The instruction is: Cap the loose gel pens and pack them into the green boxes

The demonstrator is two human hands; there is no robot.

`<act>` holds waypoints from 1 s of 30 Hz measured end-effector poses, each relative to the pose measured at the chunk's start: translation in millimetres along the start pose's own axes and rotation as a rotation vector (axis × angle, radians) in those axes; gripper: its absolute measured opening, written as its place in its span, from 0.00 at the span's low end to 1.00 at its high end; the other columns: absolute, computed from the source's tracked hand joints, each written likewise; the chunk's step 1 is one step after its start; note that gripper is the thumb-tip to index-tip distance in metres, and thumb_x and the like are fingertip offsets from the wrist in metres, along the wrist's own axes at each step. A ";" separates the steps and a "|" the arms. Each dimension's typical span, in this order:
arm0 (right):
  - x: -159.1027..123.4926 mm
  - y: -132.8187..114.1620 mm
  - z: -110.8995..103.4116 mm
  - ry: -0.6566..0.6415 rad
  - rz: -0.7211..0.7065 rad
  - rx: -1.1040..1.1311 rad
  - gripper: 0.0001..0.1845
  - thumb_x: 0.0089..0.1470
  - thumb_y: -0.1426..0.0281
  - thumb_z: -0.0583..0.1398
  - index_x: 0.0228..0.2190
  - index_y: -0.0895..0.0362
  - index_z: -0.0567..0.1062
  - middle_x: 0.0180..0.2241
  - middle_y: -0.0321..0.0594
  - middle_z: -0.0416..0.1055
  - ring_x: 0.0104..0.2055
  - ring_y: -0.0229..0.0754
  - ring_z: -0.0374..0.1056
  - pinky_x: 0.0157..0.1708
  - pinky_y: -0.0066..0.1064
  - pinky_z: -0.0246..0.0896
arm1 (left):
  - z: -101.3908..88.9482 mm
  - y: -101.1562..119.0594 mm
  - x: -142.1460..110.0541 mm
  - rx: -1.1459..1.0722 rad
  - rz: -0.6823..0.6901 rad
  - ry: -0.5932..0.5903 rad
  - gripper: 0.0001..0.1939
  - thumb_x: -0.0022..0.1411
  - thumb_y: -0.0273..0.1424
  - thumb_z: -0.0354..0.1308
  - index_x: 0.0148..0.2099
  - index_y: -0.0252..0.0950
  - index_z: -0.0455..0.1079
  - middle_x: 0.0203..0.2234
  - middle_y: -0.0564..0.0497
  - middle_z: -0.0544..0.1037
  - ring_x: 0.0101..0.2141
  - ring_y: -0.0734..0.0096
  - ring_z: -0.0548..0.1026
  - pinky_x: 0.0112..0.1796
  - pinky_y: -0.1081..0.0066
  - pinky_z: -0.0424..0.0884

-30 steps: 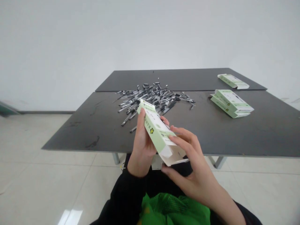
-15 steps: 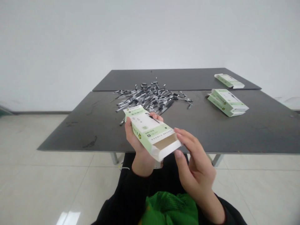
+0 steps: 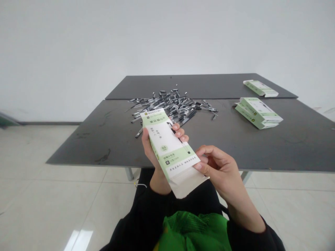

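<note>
A long green and white carton (image 3: 169,148) is held over my lap, its printed face up and its near flap hanging open. My left hand (image 3: 157,153) grips it from below, thumb on the left edge and fingertips on the right edge. My right hand (image 3: 220,170) pinches the carton's near right corner by the flap. Beyond it a heap of black and silver pens (image 3: 171,104) lies on the dark table (image 3: 235,143).
Two stacked cartons (image 3: 258,112) of the same kind lie at the table's right, another carton (image 3: 260,88) on the far table behind. A green mesh bag (image 3: 193,232) rests on my lap. Pale tiled floor surrounds the tables.
The carton has turned from edge-on to face-up and tilted toward me. My right hand moved from the open end to pinch its near right corner; the flap now hangs down.
</note>
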State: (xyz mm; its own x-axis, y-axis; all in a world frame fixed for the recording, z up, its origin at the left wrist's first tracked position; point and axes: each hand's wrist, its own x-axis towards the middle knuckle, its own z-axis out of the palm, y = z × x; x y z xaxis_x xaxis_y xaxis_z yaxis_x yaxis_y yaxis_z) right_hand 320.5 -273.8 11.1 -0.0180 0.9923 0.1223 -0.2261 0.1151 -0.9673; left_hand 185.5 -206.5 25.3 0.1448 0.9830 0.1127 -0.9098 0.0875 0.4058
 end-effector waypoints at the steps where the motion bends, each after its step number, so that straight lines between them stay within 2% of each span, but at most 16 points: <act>1: 2.6 0.4 0.9 -0.004 0.032 0.011 0.11 0.46 0.69 0.75 0.30 0.54 0.78 0.24 0.31 0.72 0.23 0.31 0.64 0.22 0.20 0.58 | -1.1 -0.7 -0.1 0.009 0.014 0.005 0.27 0.59 0.57 0.54 0.41 0.37 0.70 0.30 0.49 0.68 0.27 0.72 0.63 0.29 0.70 0.66; 4: 9.1 -1.1 -1.4 -0.011 0.082 -0.043 0.15 0.41 0.71 0.76 0.29 0.55 0.77 0.23 0.30 0.71 0.23 0.31 0.64 0.22 0.20 0.58 | -5.4 0.2 0.9 0.064 0.055 0.001 0.27 0.58 0.57 0.55 0.41 0.38 0.70 0.30 0.49 0.68 0.27 0.70 0.63 0.29 0.69 0.66; 7: 9.2 -8.4 -11.8 -0.098 0.080 -0.152 0.10 0.49 0.68 0.73 0.34 0.53 0.80 0.26 0.33 0.75 0.28 0.33 0.69 0.28 0.22 0.65 | -10.0 3.9 3.3 0.115 0.093 -0.027 0.29 0.56 0.58 0.55 0.44 0.38 0.71 0.31 0.48 0.69 0.28 0.69 0.64 0.29 0.67 0.67; 9: 4.6 -15.3 -17.8 -0.180 0.032 -0.223 0.07 0.57 0.66 0.68 0.39 0.52 0.82 0.34 0.37 0.79 0.36 0.37 0.74 0.37 0.26 0.70 | -12.1 5.8 4.6 0.127 0.135 -0.042 0.29 0.57 0.59 0.55 0.45 0.38 0.72 0.31 0.48 0.69 0.28 0.69 0.65 0.30 0.66 0.67; 11: -2.0 -21.1 -18.2 -0.229 -0.032 -0.302 0.10 0.60 0.65 0.65 0.44 0.50 0.81 0.44 0.41 0.78 0.45 0.41 0.75 0.46 0.32 0.71 | -13.1 6.4 5.3 0.133 0.177 -0.046 0.29 0.57 0.59 0.55 0.45 0.40 0.71 0.31 0.49 0.70 0.28 0.68 0.66 0.30 0.66 0.68; 14: -9.6 -22.9 -7.2 -0.157 -0.086 -0.463 0.20 0.54 0.66 0.68 0.50 0.50 0.78 0.51 0.42 0.76 0.50 0.46 0.73 0.51 0.38 0.70 | -13.8 5.8 5.4 0.149 0.224 -0.054 0.29 0.56 0.59 0.56 0.45 0.40 0.71 0.31 0.49 0.69 0.28 0.68 0.66 0.31 0.65 0.68; 17: -10.6 -16.6 8.5 -0.029 -0.074 -0.537 0.25 0.48 0.67 0.71 0.49 0.50 0.77 0.45 0.40 0.76 0.45 0.46 0.73 0.47 0.39 0.71 | -14.5 5.7 4.5 0.191 0.260 -0.054 0.32 0.54 0.62 0.57 0.45 0.40 0.71 0.30 0.49 0.69 0.28 0.68 0.66 0.31 0.65 0.68; 20: -8.2 -7.3 19.9 0.070 -0.035 -0.456 0.25 0.45 0.66 0.73 0.46 0.50 0.76 0.38 0.37 0.75 0.41 0.44 0.73 0.44 0.38 0.72 | -14.2 7.3 3.6 0.221 0.293 -0.051 0.33 0.54 0.63 0.56 0.47 0.41 0.71 0.30 0.49 0.69 0.28 0.67 0.66 0.30 0.64 0.68; 25: -9.0 9.9 32.6 0.233 0.002 -0.187 0.30 0.39 0.67 0.76 0.44 0.49 0.73 0.41 0.36 0.75 0.42 0.44 0.74 0.42 0.38 0.73 | -10.3 11.2 3.0 0.227 0.402 -0.013 0.32 0.54 0.63 0.55 0.46 0.41 0.69 0.30 0.50 0.68 0.28 0.66 0.67 0.31 0.63 0.69; 27: -11.4 17.5 37.9 0.229 0.056 -0.053 0.27 0.42 0.65 0.75 0.44 0.50 0.74 0.43 0.39 0.76 0.43 0.46 0.75 0.44 0.41 0.74 | -8.3 12.8 1.5 0.245 0.445 0.008 0.32 0.54 0.63 0.55 0.45 0.41 0.69 0.31 0.49 0.68 0.29 0.65 0.67 0.32 0.62 0.69; 30: -15.1 29.6 44.7 0.241 0.098 0.108 0.24 0.50 0.61 0.72 0.49 0.50 0.77 0.54 0.44 0.75 0.54 0.50 0.73 0.54 0.46 0.71 | -4.1 14.7 -3.0 0.285 0.465 0.032 0.30 0.54 0.61 0.57 0.48 0.44 0.69 0.32 0.49 0.69 0.30 0.63 0.68 0.34 0.60 0.70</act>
State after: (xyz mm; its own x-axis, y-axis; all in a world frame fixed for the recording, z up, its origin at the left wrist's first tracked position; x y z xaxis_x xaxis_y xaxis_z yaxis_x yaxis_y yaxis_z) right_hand 270.6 -287.4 -9.4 0.1847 0.9820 -0.0395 -0.3379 0.0258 -0.9408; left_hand 170.0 -207.5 27.2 -0.2640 0.9123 0.3130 -0.7330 -0.4007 0.5496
